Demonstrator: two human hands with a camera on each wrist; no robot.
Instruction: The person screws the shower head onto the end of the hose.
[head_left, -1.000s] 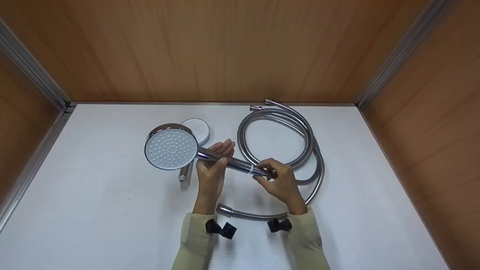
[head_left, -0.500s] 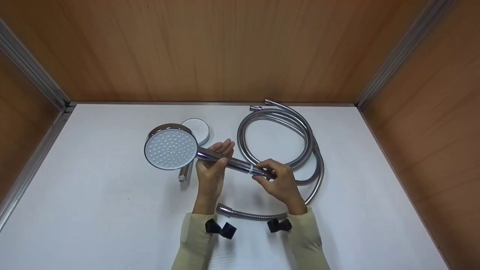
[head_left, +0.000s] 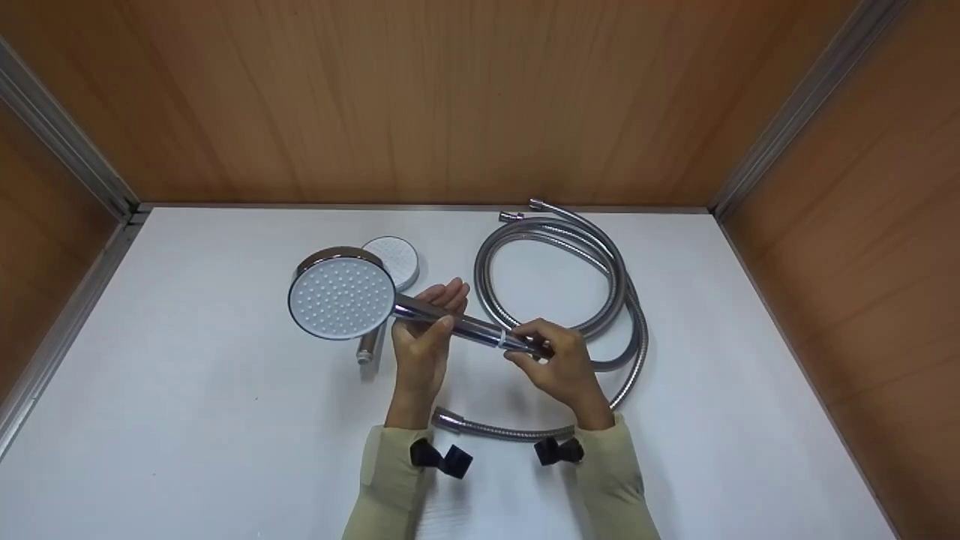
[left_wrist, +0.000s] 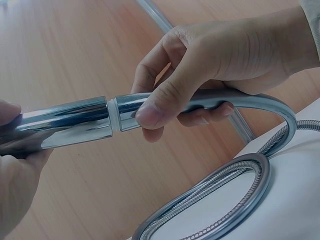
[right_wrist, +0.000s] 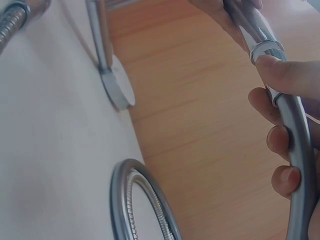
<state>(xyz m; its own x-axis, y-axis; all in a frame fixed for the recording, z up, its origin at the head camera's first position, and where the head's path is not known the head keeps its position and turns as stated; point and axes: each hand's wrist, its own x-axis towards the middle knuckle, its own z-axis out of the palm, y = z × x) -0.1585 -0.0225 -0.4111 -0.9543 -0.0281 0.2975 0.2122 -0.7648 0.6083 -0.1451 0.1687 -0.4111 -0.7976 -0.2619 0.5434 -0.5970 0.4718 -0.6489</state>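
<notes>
One large chrome shower head [head_left: 341, 298] with a round, pale, nubbed face is being held above the white table [head_left: 187, 375], its face pointing toward the head camera and its shiny straight handle [head_left: 480, 330] slanting down to the right. The left hand [head_left: 424, 345] is clasping this handle, its thumb lying across the front and its fingers stretching out beyond. The right hand [head_left: 559, 364] is pinching the tapered chrome connector [left_wrist: 129, 109] of a smooth grey hose [right_wrist: 301, 145], its other fingers curling round the hose itself. The connector is sitting in line with the handle's end, and a narrow whitish ring [left_wrist: 115, 116] is showing between them; how far the parts are engaging, the views are not making clear.

Beyond the right hand, the rest of the smooth grey hose is lying coiled on the table together with a ribbed silver metal hose [head_left: 517, 433], whose chrome end fitting [head_left: 448, 420] is pointing left on the side nearer the person. A smaller shower head [head_left: 396, 259] with a round white face is resting on the table behind the left hand, partly hidden by the larger one. Beige-green sleeves [head_left: 397, 480] are covering the forearms, and brown wood-grain panels [head_left: 450, 105] are enclosing the table at the back and both sides
</notes>
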